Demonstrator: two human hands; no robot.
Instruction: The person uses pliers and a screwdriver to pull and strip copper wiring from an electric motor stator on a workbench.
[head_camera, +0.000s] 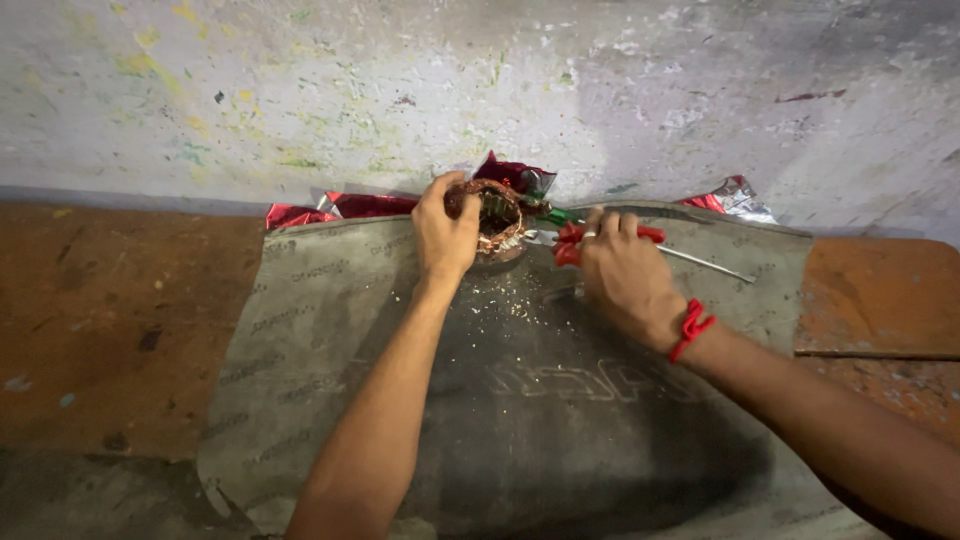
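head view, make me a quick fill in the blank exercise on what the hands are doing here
1. The left hand grips a round copper-wound coil near the ____.
2. The right hand holds pliers with ____ handles.
3. Both hands work over a grey ____ spread on the brown floor.
4. A red thread band sits on the ____ wrist.

Missing words: wall; red; mat; right

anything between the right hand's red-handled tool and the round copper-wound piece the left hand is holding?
Nothing visible. The left hand grips the round copper-wound piece from its left side, leaving its right side bare. The right hand holds the red-handled tool, whose tip reaches that side over bare grey mat. Whether they touch is unclear.
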